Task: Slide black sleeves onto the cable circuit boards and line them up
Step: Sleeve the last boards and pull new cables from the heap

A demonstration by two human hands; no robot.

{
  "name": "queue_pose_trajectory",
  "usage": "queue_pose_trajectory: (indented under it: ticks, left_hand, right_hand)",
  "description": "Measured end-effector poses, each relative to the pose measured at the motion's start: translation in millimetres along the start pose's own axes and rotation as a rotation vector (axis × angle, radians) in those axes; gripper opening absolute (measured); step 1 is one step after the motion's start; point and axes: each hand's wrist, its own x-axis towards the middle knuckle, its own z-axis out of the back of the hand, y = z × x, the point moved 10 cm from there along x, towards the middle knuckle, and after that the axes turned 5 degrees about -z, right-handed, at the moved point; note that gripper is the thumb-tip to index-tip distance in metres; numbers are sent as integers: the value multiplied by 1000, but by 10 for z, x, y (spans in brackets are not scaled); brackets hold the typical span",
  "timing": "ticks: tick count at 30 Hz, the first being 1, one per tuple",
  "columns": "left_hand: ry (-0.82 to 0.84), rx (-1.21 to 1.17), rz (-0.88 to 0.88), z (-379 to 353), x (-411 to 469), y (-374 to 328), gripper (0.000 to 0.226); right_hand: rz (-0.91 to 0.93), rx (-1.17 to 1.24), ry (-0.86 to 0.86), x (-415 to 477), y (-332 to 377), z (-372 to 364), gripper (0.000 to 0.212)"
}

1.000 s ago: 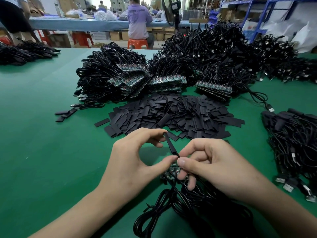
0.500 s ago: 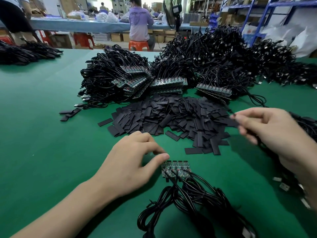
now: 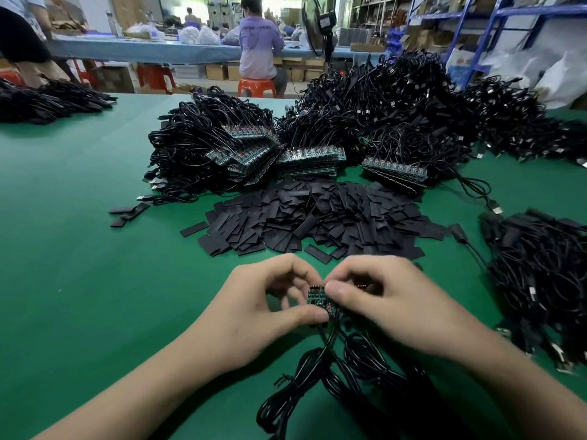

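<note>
A small row of green circuit boards (image 3: 317, 295) with black cables (image 3: 320, 369) trailing toward me lies on the green table (image 3: 95, 281) near its front. My left hand (image 3: 254, 308) pinches the boards from the left with thumb and fingers. My right hand (image 3: 390, 300) pinches them from the right, its thumb on top. A heap of flat black sleeves (image 3: 317, 217) lies just beyond my hands. No sleeve shows between my fingers.
Big piles of black cables with stacked boards (image 3: 305, 158) fill the table's far middle. Sleeved cables (image 3: 540, 274) lie heaped at the right, another cable pile (image 3: 47, 101) at the far left. A seated person (image 3: 259, 42) and a fan (image 3: 317, 25) stand behind.
My right hand came back from the right-hand pile to the boards in front of me. Both hands now pinch the row of boards, which has shifted slightly away from me.
</note>
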Motion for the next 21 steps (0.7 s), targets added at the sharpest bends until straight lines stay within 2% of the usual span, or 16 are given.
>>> queue_pose_trajectory:
  ticks: [4, 9, 18, 21]
  left_hand:
    - [-44, -164, 117, 10, 2, 118, 19]
    - [34, -366, 194, -70, -10, 155, 9]
    - [76, -509, 270, -145, -23, 186, 7]
    - [88, -523, 278, -151, -30, 193, 18]
  right_hand:
    - [35, 95, 41, -20, 5, -148, 19]
    - [68, 206, 75, -35, 41, -175, 21]
    - [26, 543, 233, -29, 60, -283, 21]
    - [19, 581, 258, -39, 66, -305, 22]
